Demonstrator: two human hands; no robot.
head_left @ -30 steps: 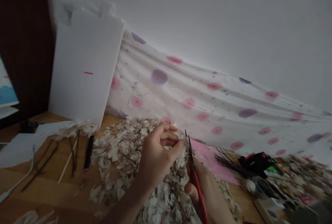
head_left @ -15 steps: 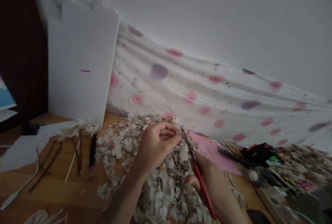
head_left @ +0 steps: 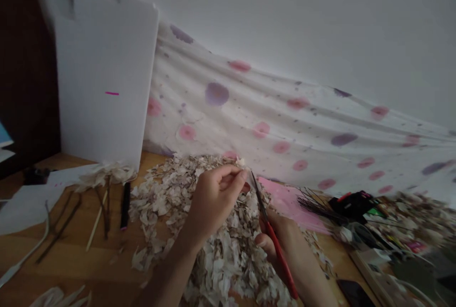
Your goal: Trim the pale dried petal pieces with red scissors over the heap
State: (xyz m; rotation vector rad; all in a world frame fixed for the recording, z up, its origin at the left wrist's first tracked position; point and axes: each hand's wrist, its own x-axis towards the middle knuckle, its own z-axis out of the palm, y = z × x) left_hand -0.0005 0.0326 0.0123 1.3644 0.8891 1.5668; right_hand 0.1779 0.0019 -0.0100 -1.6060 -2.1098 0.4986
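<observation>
My left hand (head_left: 215,195) is closed in a pinch over the pile, thumb against fingers. A small pale petal-like piece shows faintly at its fingertips, too blurred to make out well. My right hand (head_left: 287,243) grips a pair of scissors (head_left: 277,249) with red handles. Their dark blades point up and away, with the tips just right of my left fingertips. Below both hands spreads a large heap of dry whitish petals (head_left: 223,266), some brownish at the edges.
A white foam board (head_left: 103,60) leans at the back left beside a flowered cloth (head_left: 249,107). On the wooden table lie a petal flower (head_left: 107,175), a black marker (head_left: 125,205), twigs (head_left: 59,231), a pink sheet (head_left: 285,202), a bundle of dark stems (head_left: 318,205) and a phone (head_left: 353,293).
The view has shifted slightly. My left thumb has moved up along the fingers, and the pale piece shows less. The scissors remain in my right hand, close by.
</observation>
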